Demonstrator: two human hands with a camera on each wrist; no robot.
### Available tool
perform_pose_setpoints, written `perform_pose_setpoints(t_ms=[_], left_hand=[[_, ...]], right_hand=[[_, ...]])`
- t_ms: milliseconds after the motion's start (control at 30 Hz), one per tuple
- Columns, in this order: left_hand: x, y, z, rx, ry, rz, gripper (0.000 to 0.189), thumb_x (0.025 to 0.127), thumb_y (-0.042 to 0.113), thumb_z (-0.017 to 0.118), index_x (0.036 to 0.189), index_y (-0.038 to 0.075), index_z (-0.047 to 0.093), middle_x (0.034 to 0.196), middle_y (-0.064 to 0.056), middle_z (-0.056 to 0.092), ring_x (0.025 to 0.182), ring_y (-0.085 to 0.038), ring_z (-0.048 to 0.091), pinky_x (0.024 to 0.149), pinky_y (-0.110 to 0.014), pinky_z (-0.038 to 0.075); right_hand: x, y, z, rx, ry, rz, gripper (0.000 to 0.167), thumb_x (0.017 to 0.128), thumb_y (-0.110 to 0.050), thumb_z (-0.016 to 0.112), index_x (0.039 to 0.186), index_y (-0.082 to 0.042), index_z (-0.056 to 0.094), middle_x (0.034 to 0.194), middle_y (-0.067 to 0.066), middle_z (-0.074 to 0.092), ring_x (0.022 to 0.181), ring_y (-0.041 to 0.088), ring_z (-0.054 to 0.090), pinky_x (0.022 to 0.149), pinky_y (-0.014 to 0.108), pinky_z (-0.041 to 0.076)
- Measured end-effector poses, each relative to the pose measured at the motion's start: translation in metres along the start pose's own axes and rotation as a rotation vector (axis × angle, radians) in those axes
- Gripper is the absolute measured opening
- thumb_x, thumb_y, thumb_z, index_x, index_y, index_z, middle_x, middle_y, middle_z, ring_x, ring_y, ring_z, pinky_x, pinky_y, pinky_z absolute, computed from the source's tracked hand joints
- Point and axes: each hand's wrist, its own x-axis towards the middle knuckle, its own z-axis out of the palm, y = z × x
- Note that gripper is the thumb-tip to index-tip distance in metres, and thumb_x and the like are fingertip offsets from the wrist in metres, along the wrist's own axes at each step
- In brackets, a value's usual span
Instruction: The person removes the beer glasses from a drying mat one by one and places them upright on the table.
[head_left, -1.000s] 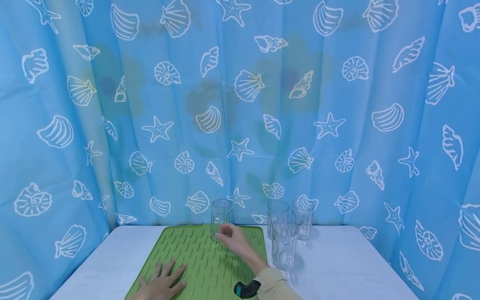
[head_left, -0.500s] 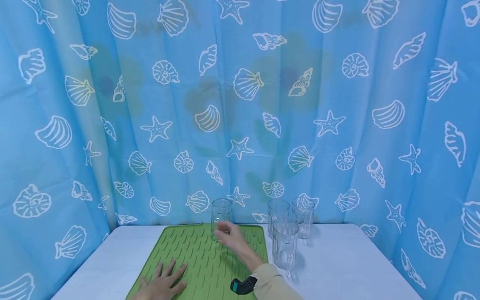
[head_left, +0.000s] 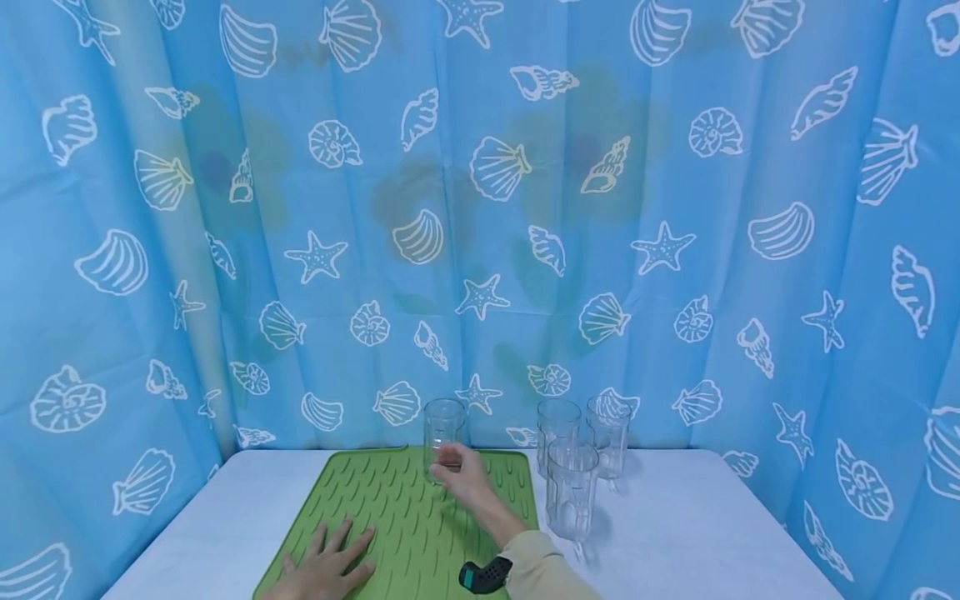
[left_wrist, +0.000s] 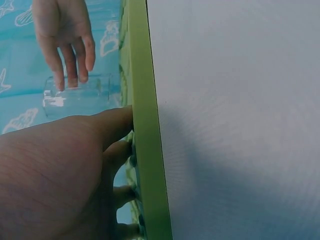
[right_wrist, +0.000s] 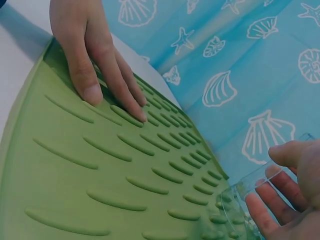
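Note:
In the head view, my right hand (head_left: 467,477) is at a clear drinking glass (head_left: 444,425) that stands upright at the back of a green ridged mat (head_left: 405,533). The hand overlaps the glass's lower half, with a gap between thumb and fingers. The left wrist view has this hand's fingers (left_wrist: 71,65) straight, their tips right at the glass's side (left_wrist: 95,96). In the right wrist view they show close against the glass wall. My left hand (head_left: 324,571) rests with spread fingers on the mat's front left part.
Right of the mat, three more clear glasses stand upright close together, the nearest glass (head_left: 572,496) in front. A white-covered table (head_left: 690,533) lies under everything. Behind it hangs a blue curtain (head_left: 420,350) with white shells and starfish.
The head view has shifted slightly. Both hands and the glasses stay in nearly the same places.

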Motion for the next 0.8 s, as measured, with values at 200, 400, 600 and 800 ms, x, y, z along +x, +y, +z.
perform_pose_setpoints(t_ms=[200,400,600,800], left_hand=[[0.001,0.0,0.0,-0.014,-0.001,-0.003,0.071,0.094,0.063,0.048,0.151,0.021,0.04,0.158,-0.02,0.029,0.142,-0.062,0.014,0.094,-0.092,0.006],[0.001,-0.001,0.001,-0.028,0.0,-0.005,0.071,0.094,0.062,0.048,0.151,0.022,0.04,0.159,-0.019,0.029,0.142,-0.061,0.013,0.095,-0.092,0.005],[0.003,-0.004,0.003,-0.015,0.002,0.006,0.071,0.094,0.063,0.048,0.151,0.022,0.04,0.159,-0.019,0.029,0.142,-0.061,0.014,0.093,-0.092,0.006],[0.003,-0.003,0.003,-0.024,0.009,0.008,0.07,0.094,0.062,0.047,0.151,0.023,0.04,0.159,-0.018,0.028,0.142,-0.06,0.013,0.095,-0.092,0.002]], right_hand=[[-0.001,0.002,-0.002,-0.057,0.033,-0.055,0.03,0.093,-0.007,0.066,0.121,0.003,0.063,0.11,0.018,0.067,0.1,0.027,0.066,0.083,0.039,0.061],[-0.002,0.003,-0.004,-0.088,0.064,-0.073,0.024,0.093,-0.011,0.066,0.115,-0.001,0.067,0.109,0.015,0.069,0.1,0.025,0.066,0.082,0.031,0.06],[-0.002,0.006,-0.009,-0.059,0.084,-0.107,0.02,0.093,-0.01,0.066,0.11,0.0,0.069,0.108,0.018,0.071,0.093,0.02,0.069,0.071,0.023,0.059],[0.0,0.006,-0.015,-0.064,0.029,-0.201,0.018,0.093,-0.01,0.066,0.107,0.001,0.069,0.104,0.021,0.071,0.083,0.02,0.069,0.068,0.03,0.062]])
